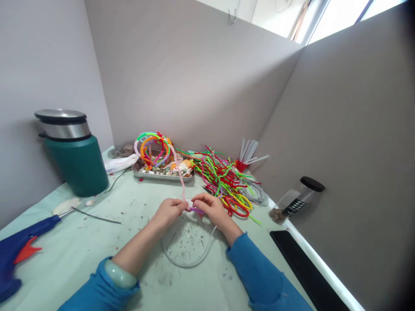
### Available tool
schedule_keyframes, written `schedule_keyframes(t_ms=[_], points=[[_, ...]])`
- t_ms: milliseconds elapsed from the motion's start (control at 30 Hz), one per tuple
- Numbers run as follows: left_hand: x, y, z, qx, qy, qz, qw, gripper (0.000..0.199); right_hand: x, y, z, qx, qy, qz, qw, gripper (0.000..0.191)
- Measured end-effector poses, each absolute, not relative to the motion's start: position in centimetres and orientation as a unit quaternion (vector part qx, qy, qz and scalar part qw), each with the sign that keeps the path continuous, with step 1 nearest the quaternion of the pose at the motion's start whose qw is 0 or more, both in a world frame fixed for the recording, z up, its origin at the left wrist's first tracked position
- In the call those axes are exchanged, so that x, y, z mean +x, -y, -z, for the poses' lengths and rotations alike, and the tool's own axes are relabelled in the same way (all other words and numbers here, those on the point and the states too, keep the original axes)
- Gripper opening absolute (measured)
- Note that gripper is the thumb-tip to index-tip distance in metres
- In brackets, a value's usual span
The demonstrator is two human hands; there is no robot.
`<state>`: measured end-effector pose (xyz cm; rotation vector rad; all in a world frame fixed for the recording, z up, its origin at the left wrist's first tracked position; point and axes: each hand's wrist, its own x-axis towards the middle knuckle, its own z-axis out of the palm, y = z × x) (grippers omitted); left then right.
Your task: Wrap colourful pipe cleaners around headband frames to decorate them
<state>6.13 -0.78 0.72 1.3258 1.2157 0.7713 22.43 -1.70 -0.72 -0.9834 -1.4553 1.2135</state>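
At the middle of the table, my left hand (169, 212) pinches a pale pink pipe cleaner (181, 181) whose free end rises toward the tray. Close on its right, my right hand (210, 208) has its fingers closed on a short purple pipe cleaner (196, 210). Both pieces meet between the fingertips, around the top of a clear white ring (184, 265) that hangs or lies below the hands. How they join is hidden by the fingers.
A metal tray (162, 176) holds shells and colourful rings (152, 149). Right of it lie tangled pipe cleaners (220, 172), red-handled scissors (236, 207) and coiled wire (257, 193). A green bottle (76, 164) and blue glue gun (29, 237) stand left, a jar (303, 196) right.
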Motion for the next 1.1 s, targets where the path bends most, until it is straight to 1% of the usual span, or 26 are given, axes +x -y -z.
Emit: schedule_keyframes(t_ms=[133,267,500,667,933,1100], points=[[6.0,0.6,-0.1,0.616,-0.52,-0.323,0.496,0.034,21.7,1.9,0.9,-0.42,0.653,-0.435,0.455,0.013],[6.0,0.3,0.4,0.65,-0.506,-0.339,0.455,0.03,21.8,1.7,1.1,-0.426,0.64,-0.474,0.43,0.013],[6.0,0.1,1.0,0.657,-0.484,-0.36,0.452,0.022,22.3,2.2,0.3,-0.391,0.626,-0.544,0.399,0.016],[6.0,0.1,1.0,0.671,-0.464,-0.357,0.456,0.021,22.7,2.4,0.3,-0.362,0.621,-0.578,0.386,0.022],[6.1,0.2,0.9,0.673,-0.468,-0.358,0.447,0.021,22.9,2.2,0.5,-0.356,0.621,-0.582,0.386,0.021],[5.9,0.3,0.9,0.692,-0.471,-0.36,0.412,0.017,22.3,2.3,0.6,-0.384,0.637,-0.54,0.395,0.011]])
